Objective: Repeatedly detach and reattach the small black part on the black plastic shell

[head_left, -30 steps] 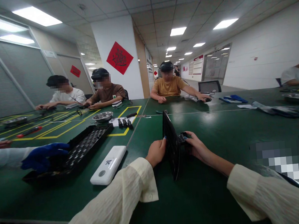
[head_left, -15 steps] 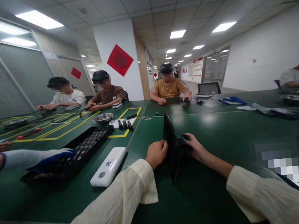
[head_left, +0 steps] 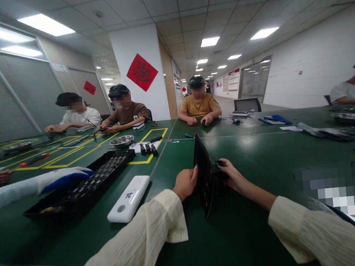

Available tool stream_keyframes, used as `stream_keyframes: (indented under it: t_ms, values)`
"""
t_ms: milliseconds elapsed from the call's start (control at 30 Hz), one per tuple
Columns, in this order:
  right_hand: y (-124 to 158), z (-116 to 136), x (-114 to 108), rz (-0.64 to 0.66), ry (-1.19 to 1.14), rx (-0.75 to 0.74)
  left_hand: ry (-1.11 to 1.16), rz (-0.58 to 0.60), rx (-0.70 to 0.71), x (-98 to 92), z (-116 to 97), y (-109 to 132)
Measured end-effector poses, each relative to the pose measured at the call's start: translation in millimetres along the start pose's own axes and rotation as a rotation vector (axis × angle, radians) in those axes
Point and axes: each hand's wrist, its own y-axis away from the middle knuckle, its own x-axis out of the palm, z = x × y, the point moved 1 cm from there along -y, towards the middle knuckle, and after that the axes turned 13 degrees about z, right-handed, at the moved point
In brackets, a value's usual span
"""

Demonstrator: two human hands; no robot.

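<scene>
A thin black panel stands nearly on edge in front of me, its lower end close to the green table. My left hand grips the panel's left side, thumb pressed against its face and fingers curled. On the other side, my right hand is closed on a small black block-like part at the panel's back. Whether that part is fixed to the panel I cannot tell. A white power bank marked 26 lies left of my left forearm.
At left, a co-worker's gloved hand reaches over a long black tray of small parts. Beyond are a metal bowl, several black pieces and a red screwdriver. Blue-and-white gloves lie at far right. Several people sit around the table.
My hands and the panel stay almost still. The co-worker's gloved hand at left has shifted slightly over the tray. Across the table, a person's hand has moved inward.
</scene>
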Motion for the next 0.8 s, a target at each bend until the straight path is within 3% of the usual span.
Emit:
stream_keyframes:
  t_ms: [800]
  values:
    - [0.1, -0.9, -0.3, 0.013, -0.014, -0.011, 0.071, 0.007, 0.028, -3.7, -4.9, 1.7]
